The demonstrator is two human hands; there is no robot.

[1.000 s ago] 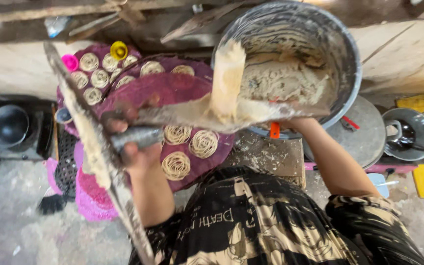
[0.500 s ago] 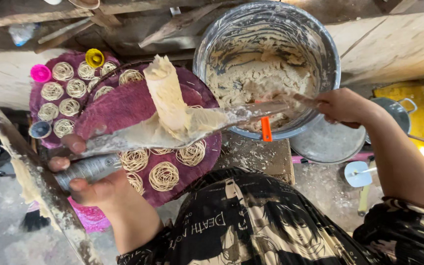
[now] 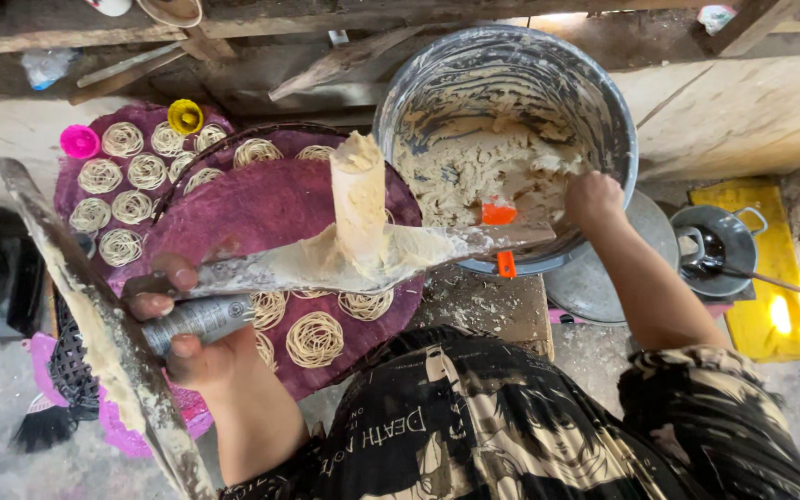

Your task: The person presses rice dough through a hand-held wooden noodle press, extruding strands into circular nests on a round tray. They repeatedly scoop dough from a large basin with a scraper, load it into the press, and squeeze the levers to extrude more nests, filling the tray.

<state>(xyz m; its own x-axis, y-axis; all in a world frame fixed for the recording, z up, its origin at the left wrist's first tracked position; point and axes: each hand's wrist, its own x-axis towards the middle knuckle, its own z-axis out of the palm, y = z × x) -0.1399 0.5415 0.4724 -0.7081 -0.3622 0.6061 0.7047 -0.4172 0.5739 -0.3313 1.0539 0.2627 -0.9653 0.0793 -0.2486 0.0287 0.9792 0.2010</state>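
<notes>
since half a second ago, the right hand (image 3: 593, 199) has gone from the press's lever end over into the metal dough bowl (image 3: 508, 139), and the view has tilted so the bowl sits higher and more to the right. its fingers dip out of sight into the pale dough (image 3: 474, 167) at the bowl's right inner side, so whether they are spread or curled around a lump cannot be told.

the left hand (image 3: 192, 338) is wrapped tight around the grey metal barrel of the noodle press (image 3: 344, 264), thumb and fingers closed about it, near its left end. the press's long axis runs nearly level from left to right, from that fist toward the bowl's lower rim, with a column of dough (image 3: 360, 199) standing upright out of its middle. that column lies to the left of the right hand and a little nearer the body, between the two hands; the right hand is the free one and the one touching the dough in the bowl.

under the press lies a purple round mat (image 3: 261, 208) with small coils of pressed noodles (image 3: 314, 338); a second such mat (image 3: 108, 181) behind it carries more coils, beside a pink cup (image 3: 79, 142) and a yellow cup (image 3: 185, 117).
</notes>
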